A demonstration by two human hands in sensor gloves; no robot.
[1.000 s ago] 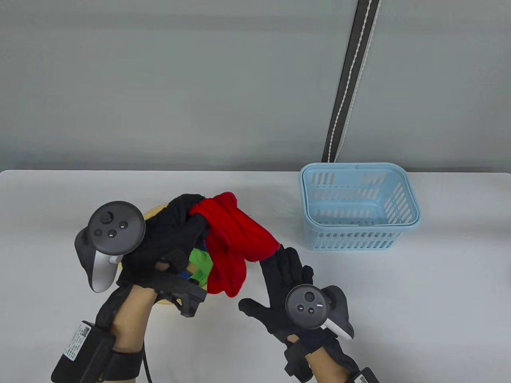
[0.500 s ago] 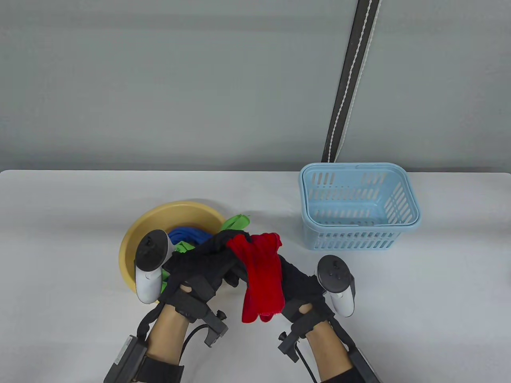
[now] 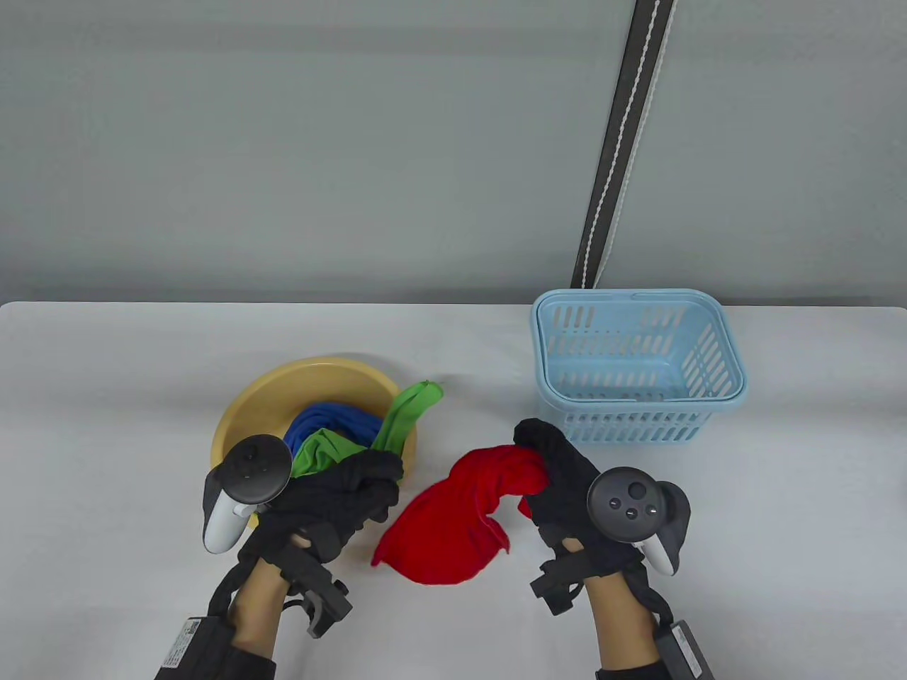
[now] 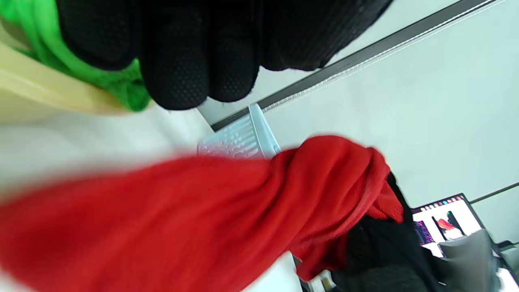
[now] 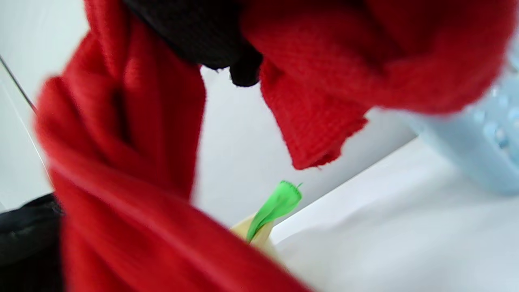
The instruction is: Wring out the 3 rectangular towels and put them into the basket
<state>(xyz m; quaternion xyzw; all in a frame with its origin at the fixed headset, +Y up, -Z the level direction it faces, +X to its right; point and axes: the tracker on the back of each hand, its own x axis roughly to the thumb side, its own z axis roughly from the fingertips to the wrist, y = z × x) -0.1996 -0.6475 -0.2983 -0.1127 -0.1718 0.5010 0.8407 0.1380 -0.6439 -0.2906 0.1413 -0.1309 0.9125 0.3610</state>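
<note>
My right hand (image 3: 560, 460) grips one end of the red towel (image 3: 453, 524), which hangs twisted from it down to the table between my hands. In the right wrist view the gloved fingers (image 5: 194, 32) are curled round the red towel (image 5: 121, 162). My left hand (image 3: 354, 489) is apart from the red towel, at the yellow bowl's (image 3: 283, 382) right rim, with its fingers (image 4: 194, 52) curled on nothing. A green towel (image 3: 404, 418) drapes over that rim, and a blue towel (image 3: 326, 421) lies inside the bowl. The light blue basket (image 3: 638, 304) stands empty behind my right hand.
The white table (image 3: 106, 397) runs wide to the left and right. A dark strap (image 3: 616, 142) hangs on the grey wall behind the basket. A laptop screen (image 4: 442, 219) shows at the far right in the left wrist view.
Both hands twisted the red towel over the bowl's edge. Now the left hand has let go, and the right hand has carried the towel to the right, towards the basket.
</note>
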